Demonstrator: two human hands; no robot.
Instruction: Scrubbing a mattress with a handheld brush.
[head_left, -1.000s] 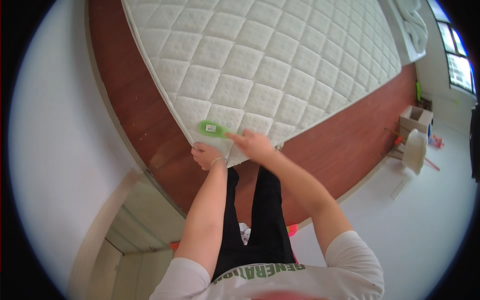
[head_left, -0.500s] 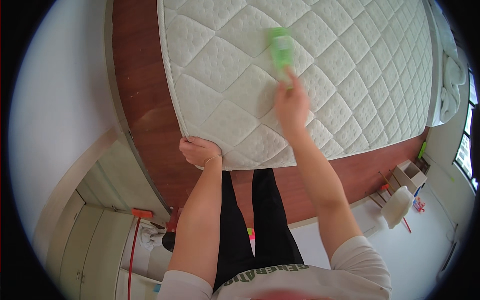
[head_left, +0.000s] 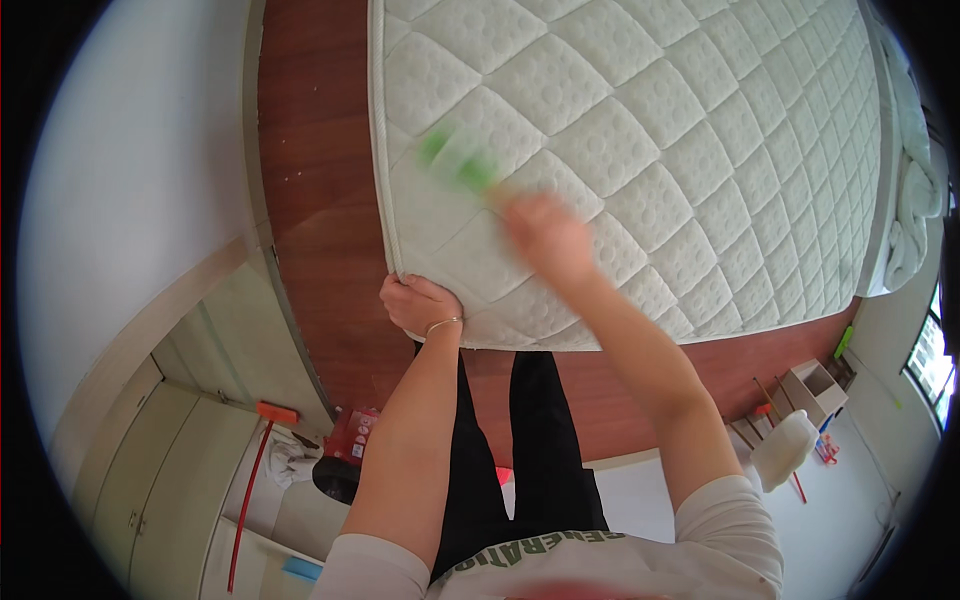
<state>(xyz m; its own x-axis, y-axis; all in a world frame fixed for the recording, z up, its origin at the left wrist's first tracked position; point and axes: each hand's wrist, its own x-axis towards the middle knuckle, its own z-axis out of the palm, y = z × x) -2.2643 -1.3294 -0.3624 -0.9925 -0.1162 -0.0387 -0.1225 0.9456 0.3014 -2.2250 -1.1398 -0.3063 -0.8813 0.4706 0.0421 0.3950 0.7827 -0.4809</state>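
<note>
right hand (head_left: 548, 238): grips blurred green brush (head_left: 462, 163) with curled fingers. left hand (head_left: 420, 304): pinches corner of white mattress (head_left: 612, 140) with fingers.

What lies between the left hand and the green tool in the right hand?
In the head view, only the quilted white mattress shows between the left hand and the blurred green tool.

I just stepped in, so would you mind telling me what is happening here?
A person's right hand holds a green brush at a quilted white mattress; motion blur hides whether the two touch. The left hand grips the mattress at its near-left corner, above the reddish wood floor.
</note>
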